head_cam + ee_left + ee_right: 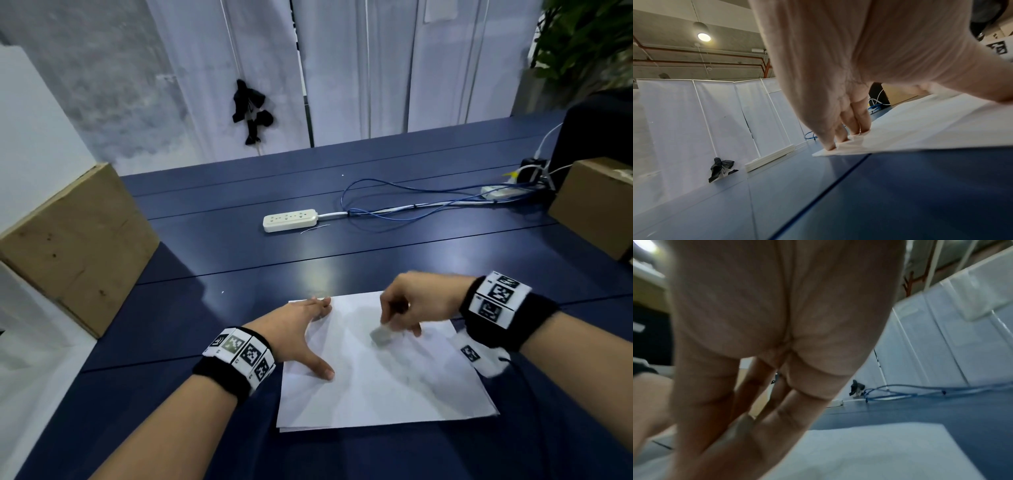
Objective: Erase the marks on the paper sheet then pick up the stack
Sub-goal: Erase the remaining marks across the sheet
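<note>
A thin stack of white paper sheets [376,387] lies on the dark blue table [212,308] in front of me. My left hand [306,334] rests flat on the stack's left edge, with straight fingers on the far left corner and the thumb spread toward me. The left wrist view shows those fingertips [851,128] pressing the paper [920,126]. My right hand [394,315] pinches a small pale eraser [381,335] against the middle of the top sheet, blurred by motion. In the right wrist view the hand [760,423] points down at the paper [869,451]. No distinct marks can be made out.
A white power strip [290,220] and looped blue cables [411,202] lie further back on the table. Cardboard boxes stand at the left edge [75,246] and at the right [596,205]. White partition panels [376,68] close off the far side.
</note>
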The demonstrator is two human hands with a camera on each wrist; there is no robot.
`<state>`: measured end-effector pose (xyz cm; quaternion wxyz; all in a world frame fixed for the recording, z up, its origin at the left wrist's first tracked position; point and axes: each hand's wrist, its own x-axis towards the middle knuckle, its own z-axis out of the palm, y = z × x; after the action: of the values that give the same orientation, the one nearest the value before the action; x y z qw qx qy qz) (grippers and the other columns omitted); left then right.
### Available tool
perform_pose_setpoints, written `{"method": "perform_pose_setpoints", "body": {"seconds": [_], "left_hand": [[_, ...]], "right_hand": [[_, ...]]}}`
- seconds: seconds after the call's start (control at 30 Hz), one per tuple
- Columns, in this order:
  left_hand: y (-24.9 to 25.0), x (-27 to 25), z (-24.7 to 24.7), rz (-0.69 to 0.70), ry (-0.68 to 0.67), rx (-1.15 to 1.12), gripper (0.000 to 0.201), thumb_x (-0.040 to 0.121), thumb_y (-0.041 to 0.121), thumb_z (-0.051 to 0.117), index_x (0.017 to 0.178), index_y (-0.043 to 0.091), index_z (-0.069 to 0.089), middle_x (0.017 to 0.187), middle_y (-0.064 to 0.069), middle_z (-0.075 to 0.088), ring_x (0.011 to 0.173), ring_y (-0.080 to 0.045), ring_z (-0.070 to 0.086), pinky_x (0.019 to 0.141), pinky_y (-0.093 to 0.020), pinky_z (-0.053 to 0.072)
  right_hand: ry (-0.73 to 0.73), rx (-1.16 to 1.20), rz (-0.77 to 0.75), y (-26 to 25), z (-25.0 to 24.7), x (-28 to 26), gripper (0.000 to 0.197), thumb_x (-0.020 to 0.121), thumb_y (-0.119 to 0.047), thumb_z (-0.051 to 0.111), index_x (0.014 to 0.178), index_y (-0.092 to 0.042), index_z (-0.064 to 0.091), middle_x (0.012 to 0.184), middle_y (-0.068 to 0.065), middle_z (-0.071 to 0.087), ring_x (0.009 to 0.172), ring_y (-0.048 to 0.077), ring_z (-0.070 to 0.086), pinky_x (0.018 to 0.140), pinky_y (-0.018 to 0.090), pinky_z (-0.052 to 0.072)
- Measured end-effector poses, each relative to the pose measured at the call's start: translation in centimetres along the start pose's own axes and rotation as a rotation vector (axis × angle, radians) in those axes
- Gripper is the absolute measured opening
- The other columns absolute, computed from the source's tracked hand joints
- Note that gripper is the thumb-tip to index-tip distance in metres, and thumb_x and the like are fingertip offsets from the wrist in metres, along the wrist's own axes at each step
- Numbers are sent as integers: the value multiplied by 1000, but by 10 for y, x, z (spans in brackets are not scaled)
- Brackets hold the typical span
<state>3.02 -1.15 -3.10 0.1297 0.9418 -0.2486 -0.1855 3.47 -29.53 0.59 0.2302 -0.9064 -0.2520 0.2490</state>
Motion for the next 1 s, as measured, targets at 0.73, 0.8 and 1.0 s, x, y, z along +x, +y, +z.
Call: {"method": "perform_pose_setpoints", "body": {"seconds": [0.73,0.8,1.0], "left_hand": [[5,-2,-2,-14,-7,5,134,52,69,86,160,25,21,163,21,16,151,-5,13,121,-22,12],[4,0,-1,-13,-1,-9,133,52,67,88,159,24,22,163,20,17,150,-3,14,120,-20,12],[5,0,-3,-4,-5,-4,133,51,67,88,159,21,24,163,17,19,149,-1,16,115,-14,11]], "right_hand": [[223,-107,130,9,-8,11,17,84,-35,69,94,-21,71,71,-4,75,58,11,72,82,30,58],[86,-98,107,-2,-2,-3,28,81,-49,74,93,-24,72,70,-4,75,60,9,72,76,20,54],[225,-111,102,3,1,2,23,79,-42,70,90,-22,73,70,-3,75,54,7,70,80,28,58]]}}
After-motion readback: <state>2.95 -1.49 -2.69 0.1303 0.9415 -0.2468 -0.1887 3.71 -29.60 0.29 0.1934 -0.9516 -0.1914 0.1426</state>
